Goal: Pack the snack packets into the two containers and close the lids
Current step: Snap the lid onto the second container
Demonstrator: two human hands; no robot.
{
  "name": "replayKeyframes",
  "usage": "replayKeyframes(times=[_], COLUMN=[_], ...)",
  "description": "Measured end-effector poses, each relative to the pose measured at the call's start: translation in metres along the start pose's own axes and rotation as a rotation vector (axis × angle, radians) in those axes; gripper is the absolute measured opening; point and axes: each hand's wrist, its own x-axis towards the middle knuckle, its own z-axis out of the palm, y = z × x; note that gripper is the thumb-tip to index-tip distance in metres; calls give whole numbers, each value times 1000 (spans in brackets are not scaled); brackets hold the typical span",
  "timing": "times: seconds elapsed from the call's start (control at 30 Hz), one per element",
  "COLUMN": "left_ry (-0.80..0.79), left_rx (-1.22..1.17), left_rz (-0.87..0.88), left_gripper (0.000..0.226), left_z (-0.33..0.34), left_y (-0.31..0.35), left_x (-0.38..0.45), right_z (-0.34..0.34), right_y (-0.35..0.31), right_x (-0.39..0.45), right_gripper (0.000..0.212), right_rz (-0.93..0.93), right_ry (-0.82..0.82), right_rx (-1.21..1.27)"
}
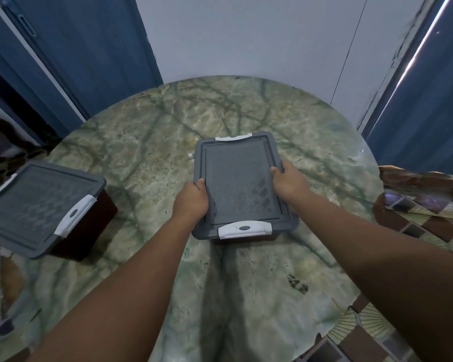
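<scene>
Our two forearms reach up from the bottom of the frame to the grey-lidded container at centre. We hold it by its long sides: our left hand grips the left edge of the lid with the thumb on top, and our right hand grips the right edge the same way, fingers wrapped under the rim. Its long axis runs away from us, with one white latch at the near end and another at the far end, so both latches lie between our hands, the near one just below our wrists. We judge the lid seated but cannot tell whether the latches are snapped down. A second container, lid on, sits at the left edge. No snack packets show. Both rest on a round green marble surface; a pale wall and blue doors stand behind.
</scene>
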Motion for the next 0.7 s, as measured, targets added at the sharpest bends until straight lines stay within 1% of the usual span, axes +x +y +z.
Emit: replayKeyframes(times=[0.33, 0.7], left_ry=[42, 83], left_rx=[2, 9], left_rz=[-22, -35], left_gripper=[52, 50], left_z=[0, 4], left_y=[21, 54], left_x=[63, 142], right_z=[16, 27], right_y=[-30, -62], right_x=[69, 151], right_gripper=[38, 40], right_rz=[-8, -14], right_ry=[-10, -20], right_rx=[-66, -52])
